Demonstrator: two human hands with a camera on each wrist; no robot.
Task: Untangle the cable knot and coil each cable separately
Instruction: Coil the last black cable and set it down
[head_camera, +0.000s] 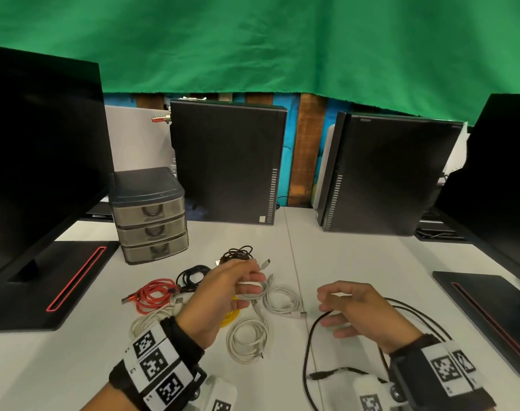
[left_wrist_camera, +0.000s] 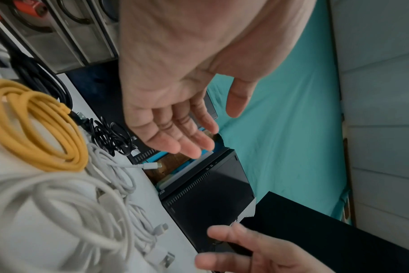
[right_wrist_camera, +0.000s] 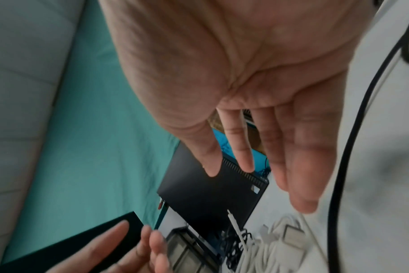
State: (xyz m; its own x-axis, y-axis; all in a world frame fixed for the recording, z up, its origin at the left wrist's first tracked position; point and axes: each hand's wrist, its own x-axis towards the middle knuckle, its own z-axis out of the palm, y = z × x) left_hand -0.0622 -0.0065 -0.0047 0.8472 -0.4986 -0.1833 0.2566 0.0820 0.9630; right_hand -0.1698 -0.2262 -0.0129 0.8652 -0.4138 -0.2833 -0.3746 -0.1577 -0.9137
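A white table [head_camera: 371, 262] is seen with smooth, round-sheathed cables gathered on it. The left hand [head_camera: 223, 292] is held with fingers [left_wrist_camera: 175, 140] loosely extended and nothing in the palm; a small white coil [head_camera: 252, 287] lies at their tips, at 3 o'clock from the hand, and contact cannot be judged. Two more white coils [head_camera: 246, 339] [head_camera: 284, 301] are laid at its 5 and 4 o'clock, and a matte yellow coil [left_wrist_camera: 35, 125] partly beneath it. The right hand [head_camera: 362, 312] is spread wide and relaxed above a loose glossy black cable [head_camera: 309, 351], which loops past the fingertips [head_camera: 326, 321]. Black-and-white square markers are printed on the wristbands [head_camera: 155, 363].
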